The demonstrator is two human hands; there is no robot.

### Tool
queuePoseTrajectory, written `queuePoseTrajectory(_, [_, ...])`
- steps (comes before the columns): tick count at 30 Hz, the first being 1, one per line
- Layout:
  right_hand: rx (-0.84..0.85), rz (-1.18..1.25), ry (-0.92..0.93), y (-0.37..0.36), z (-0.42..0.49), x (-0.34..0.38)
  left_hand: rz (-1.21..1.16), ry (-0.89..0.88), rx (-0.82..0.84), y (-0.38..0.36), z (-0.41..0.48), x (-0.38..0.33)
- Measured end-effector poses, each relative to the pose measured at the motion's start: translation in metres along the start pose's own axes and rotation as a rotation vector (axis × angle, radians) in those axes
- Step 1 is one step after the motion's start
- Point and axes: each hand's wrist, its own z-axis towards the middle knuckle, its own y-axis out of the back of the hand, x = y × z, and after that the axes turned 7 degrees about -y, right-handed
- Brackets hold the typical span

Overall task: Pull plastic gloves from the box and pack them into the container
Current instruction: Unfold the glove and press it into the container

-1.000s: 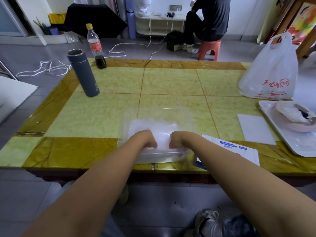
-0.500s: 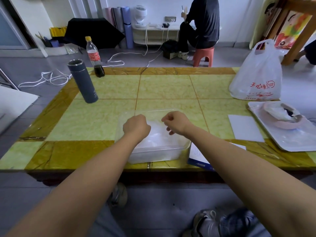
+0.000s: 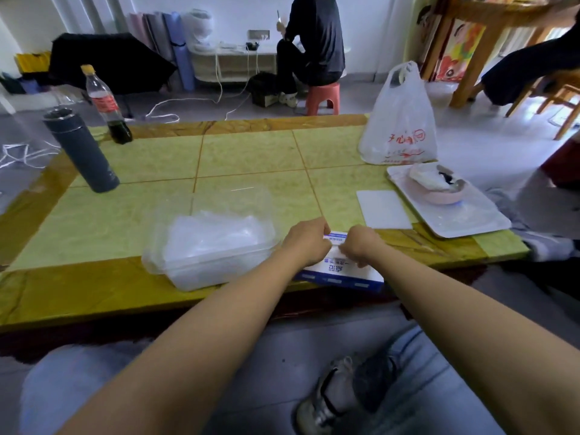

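Observation:
A clear plastic container point(image 3: 157, 262) sits near the table's front edge with a pile of thin clear plastic gloves point(image 3: 216, 237) in it. Just right of it lies the white and blue glove box point(image 3: 345, 274), flat on the table edge. Both hands are on top of the box. My left hand point(image 3: 307, 243) grips the box's far left part, thumb on the blue stripe. My right hand point(image 3: 361, 246) has its fingers curled down at the box's top opening, pinching the gloves there. The hand hides the pinched gloves.
A dark flask point(image 3: 80, 149) and a cola bottle point(image 3: 108, 108) stand at the back left. A white plastic bag point(image 3: 398, 120), a white tray point(image 3: 470, 221) with a pink bowl point(image 3: 439, 196) and a white card point(image 3: 383, 208) are on the right. A person sits on a red stool point(image 3: 323, 98) beyond the table.
Both hands left the container and moved right onto the glove box. The gloves they were pressing stay in the container. My view shifted to the right.

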Motion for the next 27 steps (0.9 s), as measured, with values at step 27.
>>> queuePoseTrajectory(27, [-0.115, 0.136, -0.086, -0.044, 0.027, 0.018, -0.113, 0.200, 0.251, -0.020, 0.007, 0.026])
